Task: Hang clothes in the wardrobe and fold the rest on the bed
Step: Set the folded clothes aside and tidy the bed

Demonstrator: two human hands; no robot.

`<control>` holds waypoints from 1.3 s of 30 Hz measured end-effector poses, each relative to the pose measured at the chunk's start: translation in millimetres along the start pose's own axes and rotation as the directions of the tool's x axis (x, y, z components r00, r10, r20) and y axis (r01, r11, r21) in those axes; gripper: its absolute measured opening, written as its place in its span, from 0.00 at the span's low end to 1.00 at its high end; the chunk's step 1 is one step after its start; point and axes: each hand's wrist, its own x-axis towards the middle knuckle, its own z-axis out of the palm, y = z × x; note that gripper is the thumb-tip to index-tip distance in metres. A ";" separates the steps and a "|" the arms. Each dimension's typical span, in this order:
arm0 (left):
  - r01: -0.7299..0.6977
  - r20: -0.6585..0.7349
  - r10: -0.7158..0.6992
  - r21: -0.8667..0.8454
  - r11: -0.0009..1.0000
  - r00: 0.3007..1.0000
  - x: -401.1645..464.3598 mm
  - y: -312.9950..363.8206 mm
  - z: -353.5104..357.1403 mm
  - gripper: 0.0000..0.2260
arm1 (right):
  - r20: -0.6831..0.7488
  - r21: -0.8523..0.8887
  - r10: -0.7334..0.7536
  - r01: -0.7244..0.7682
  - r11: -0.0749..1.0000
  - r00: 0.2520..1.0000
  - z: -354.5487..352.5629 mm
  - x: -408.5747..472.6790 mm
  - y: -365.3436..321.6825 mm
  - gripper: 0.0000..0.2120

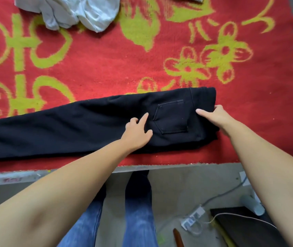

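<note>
From the head camera, black trousers (88,125) lie lengthwise along the near edge of the bed, on a red blanket (106,68) with yellow-green flowers. The left hand (138,132) rests flat on them beside the back pocket (172,116), fingers relaxed. The right hand (213,116) grips the waistband end. A pale crumpled garment (74,11) lies farther back.

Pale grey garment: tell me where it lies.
The pale grey garment lies crumpled at the head view's top left, on the red blanket, well beyond the black trousers.
</note>
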 end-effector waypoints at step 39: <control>0.053 -0.011 -0.065 -0.456 0.888 0.998 -14.8 -99.9 -57.2 0.28 | 0.138 0.025 -0.112 0.109 0.994 0.984 180.5 -68.4 -68.9 0.20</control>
